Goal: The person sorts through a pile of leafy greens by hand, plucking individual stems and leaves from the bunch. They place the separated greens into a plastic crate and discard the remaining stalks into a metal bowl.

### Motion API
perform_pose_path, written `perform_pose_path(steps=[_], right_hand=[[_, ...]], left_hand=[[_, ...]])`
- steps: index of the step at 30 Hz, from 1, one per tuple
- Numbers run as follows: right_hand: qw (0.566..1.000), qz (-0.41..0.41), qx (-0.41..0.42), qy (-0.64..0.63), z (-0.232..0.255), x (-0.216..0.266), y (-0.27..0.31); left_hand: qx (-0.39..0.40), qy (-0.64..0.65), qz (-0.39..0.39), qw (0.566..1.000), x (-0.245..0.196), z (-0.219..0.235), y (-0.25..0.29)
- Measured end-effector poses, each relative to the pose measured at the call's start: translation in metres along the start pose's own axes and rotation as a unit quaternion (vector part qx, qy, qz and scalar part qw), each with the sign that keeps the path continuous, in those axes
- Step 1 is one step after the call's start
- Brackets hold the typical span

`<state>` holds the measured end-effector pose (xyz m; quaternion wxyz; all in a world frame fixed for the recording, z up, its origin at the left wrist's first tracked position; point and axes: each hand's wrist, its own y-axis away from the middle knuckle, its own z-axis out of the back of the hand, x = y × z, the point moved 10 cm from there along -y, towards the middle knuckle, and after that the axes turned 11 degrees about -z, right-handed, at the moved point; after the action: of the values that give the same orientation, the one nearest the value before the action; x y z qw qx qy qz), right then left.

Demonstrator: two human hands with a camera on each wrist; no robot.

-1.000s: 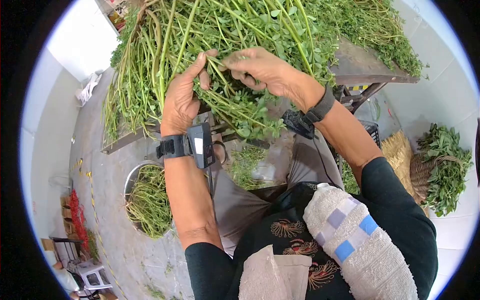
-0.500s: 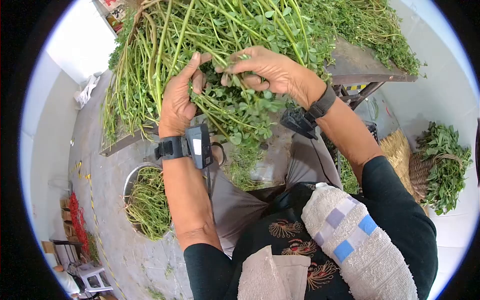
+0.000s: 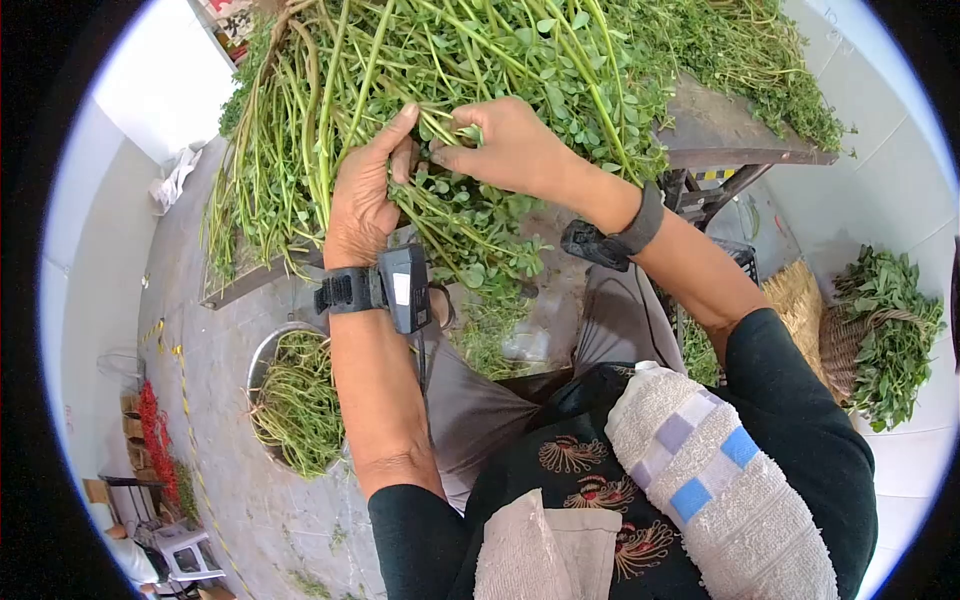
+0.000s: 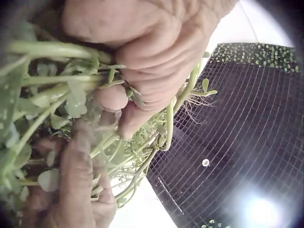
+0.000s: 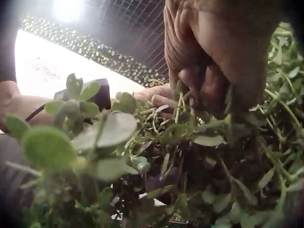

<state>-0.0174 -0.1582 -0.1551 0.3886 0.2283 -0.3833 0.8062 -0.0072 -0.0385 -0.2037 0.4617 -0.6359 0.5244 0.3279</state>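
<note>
Between thumb and fingers, my left hand grips a bunch of purslane stems, whose leafy ends hang down toward my lap. My right hand is close beside it, thumb and forefinger pinching stems just right of the left fingertips. Seen from the left wrist, the left hand curls over thick pale-green stems, and the right fingers are among the leaves below. In the right wrist view the right hand points down into the foliage, which partly hides its fingertips.
A large heap of purslane covers the table ahead. On the floor at left stands a metal basin of stems. A wicker basket with leafy greens sits at right. A towel lies over my chest.
The right hand dipped slightly with a leafy sprig, then turned so its back faces up, its fingers now close to the left fingertips. The left hand kept its hold almost in place.
</note>
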Motion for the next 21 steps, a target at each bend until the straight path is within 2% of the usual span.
perform_pose_path(steps=[1, 3, 4, 6, 7, 11, 13, 14, 16, 17, 18, 19, 20, 21], right_hand=[[1.0, 0.0, 0.002, 0.0, 0.004, 0.003, -0.001], [0.973, 0.083, 0.063, 0.205, -0.01, 0.022, 0.004], [0.973, 0.08, 0.065, 0.205, -0.008, 0.023, 0.003], [0.927, 0.097, 0.122, 0.342, -0.02, 0.024, 0.007], [0.912, 0.112, 0.137, 0.369, -0.021, 0.028, 0.01], [0.915, 0.101, 0.138, 0.367, -0.019, 0.034, 0.011], [0.954, 0.13, 0.067, 0.26, -0.004, 0.036, 0.012], [0.955, 0.131, 0.068, 0.259, -0.002, 0.035, 0.015], [0.994, 0.083, 0.01, 0.071, 0.027, 0.03, 0.018], [0.994, 0.083, 0.011, 0.07, 0.028, 0.029, 0.021], [0.994, -0.021, 0.066, -0.083, 0.026, 0.009, 0.02], [0.958, -0.124, 0.118, -0.232, 0.018, -0.009, 0.022], [0.886, -0.219, 0.165, -0.373, 0.005, -0.022, 0.028], [0.9, -0.216, 0.166, -0.341, 0.001, -0.022, 0.028]], left_hand=[[-0.002, 0.001, 0.0, 1.0, 0.0, 0.001, 0.0], [0.006, -0.03, -0.001, 1.0, -0.002, -0.002, 0.002], [0.005, -0.029, 0.002, 1.0, -0.001, -0.003, 0.003], [-0.021, -0.043, 0.015, 0.999, 0.003, 0.003, 0.002], [-0.021, -0.065, 0.013, 0.998, 0.005, 0.007, -0.001], [-0.017, -0.04, 0.012, 0.999, 0.003, 0.004, 0.0], [-0.024, -0.055, 0.008, 0.998, 0.003, 0.008, -0.001], [-0.032, -0.07, 0.007, 0.997, 0.004, 0.011, -0.002], [-0.05, -0.09, 0.025, 0.994, 0.008, 0.018, -0.002], [-0.048, -0.052, 0.034, 0.997, 0.009, 0.012, 0.0], [-0.044, -0.013, 0.043, 0.998, 0.009, 0.007, 0.002], [-0.04, -0.012, 0.041, 0.998, 0.008, 0.005, 0.004], [-0.038, -0.013, 0.038, 0.998, 0.009, 0.005, 0.003], [-0.028, -0.019, 0.023, 0.999, 0.009, 0.003, 0.0]])
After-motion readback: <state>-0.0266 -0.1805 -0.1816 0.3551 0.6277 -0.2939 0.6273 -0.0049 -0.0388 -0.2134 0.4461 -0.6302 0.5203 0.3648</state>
